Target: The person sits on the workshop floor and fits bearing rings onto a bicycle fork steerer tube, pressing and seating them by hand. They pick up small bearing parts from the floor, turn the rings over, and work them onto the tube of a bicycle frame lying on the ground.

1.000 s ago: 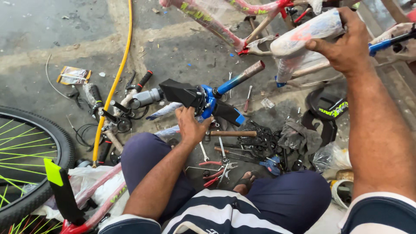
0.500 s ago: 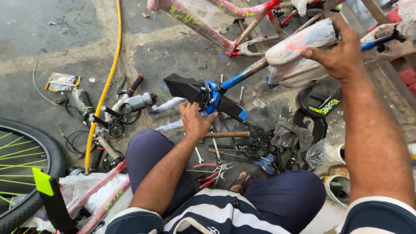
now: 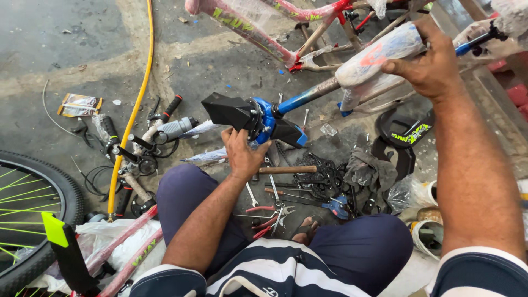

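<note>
Setting: as we sit on the concrete floor (image 3: 55, 33) looking down past our knees, we hold a blue bicycle frame (image 3: 297, 99) across our lap line, running from 9 o'clock up toward 2 o'clock.
Left hand: our left hand (image 3: 242, 154) is curled, fingers closed under the blue clamp (image 3: 267, 121) where the black saddle (image 3: 228, 110) meets the frame.
Right hand: our right hand (image 3: 432, 66) is wrapped shut over the plastic-wrapped tube (image 3: 379, 58) at the 2 o'clock end.
Weight: we judge the frame stiff and fairly heavy, metal, long enough to swing if held at one end only.
Surface: the wrapping under our right hand looks slick, so we judge that grip may slide; bare painted tube gives firmer purchase.
Where to hold: we judge two well-apart grips best, one near the clamp, one on the wrapped tube.
Nearby: a wooden-handled hammer (image 3: 286, 170) and red-handled pliers (image 3: 267, 217) lie just beyond our left hand, at 6 o'clock of the saddle.
Left edge: a wheel with green spokes (image 3: 25, 203) lies at 8 o'clock, beside a yellow hose (image 3: 135, 104).
</note>
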Motion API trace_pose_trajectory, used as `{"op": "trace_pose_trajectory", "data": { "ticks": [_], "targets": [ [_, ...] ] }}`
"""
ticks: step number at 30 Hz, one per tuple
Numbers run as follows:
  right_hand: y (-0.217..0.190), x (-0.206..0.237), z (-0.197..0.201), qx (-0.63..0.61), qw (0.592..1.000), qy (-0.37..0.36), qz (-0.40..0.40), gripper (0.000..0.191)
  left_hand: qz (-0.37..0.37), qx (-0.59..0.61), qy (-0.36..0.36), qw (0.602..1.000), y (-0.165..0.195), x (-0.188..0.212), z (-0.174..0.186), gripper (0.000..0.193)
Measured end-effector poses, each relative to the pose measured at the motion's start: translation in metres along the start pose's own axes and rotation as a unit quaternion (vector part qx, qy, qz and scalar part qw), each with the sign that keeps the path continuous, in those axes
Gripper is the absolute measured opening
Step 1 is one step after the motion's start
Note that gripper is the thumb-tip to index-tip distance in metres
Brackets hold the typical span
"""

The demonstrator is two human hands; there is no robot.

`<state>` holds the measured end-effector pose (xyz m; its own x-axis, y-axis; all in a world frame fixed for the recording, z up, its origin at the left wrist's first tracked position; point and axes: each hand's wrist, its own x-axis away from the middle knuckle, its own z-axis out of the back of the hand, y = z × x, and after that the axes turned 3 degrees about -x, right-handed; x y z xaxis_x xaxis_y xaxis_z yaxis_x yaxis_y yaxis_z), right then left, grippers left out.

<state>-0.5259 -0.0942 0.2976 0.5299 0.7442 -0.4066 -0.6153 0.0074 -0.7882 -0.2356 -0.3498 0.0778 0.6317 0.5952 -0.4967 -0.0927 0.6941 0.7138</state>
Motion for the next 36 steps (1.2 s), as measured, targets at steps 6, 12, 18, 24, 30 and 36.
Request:
{"op": "trace_pose_trajectory", "data": {
  "ticks": [6,12,18,24,30,36],
  "targets": [
    [0.005,-0.002,-0.045,0.140,0.990,-0.010,0.002,0.062,0.011,0.000,-0.016,1.000,-0.001,0.000,-0.013,0.057],
    [0.030,-0.011,-0.106,0.185,0.978,-0.001,0.094,0.063,0.015,0.050,0.010,0.999,-0.004,-0.005,-0.024,0.069],
    [0.045,-0.013,-0.139,0.268,0.959,0.041,0.087,0.072,0.018,0.021,0.039,0.999,-0.016,-0.016,-0.026,0.064],
    [0.046,-0.027,-0.135,0.113,0.992,-0.043,-0.043,0.062,0.017,0.046,0.036,0.998,-0.025,-0.017,-0.023,0.062],
    [0.051,-0.027,-0.134,0.239,0.966,-0.036,0.096,0.054,0.038,0.025,0.014,0.999,-0.023,-0.010,-0.018,0.063],
    [0.065,-0.012,-0.140,0.244,0.963,-0.023,0.115,0.060,0.091,0.025,0.004,0.996,-0.019,-0.005,-0.021,0.060]
  ]
}}
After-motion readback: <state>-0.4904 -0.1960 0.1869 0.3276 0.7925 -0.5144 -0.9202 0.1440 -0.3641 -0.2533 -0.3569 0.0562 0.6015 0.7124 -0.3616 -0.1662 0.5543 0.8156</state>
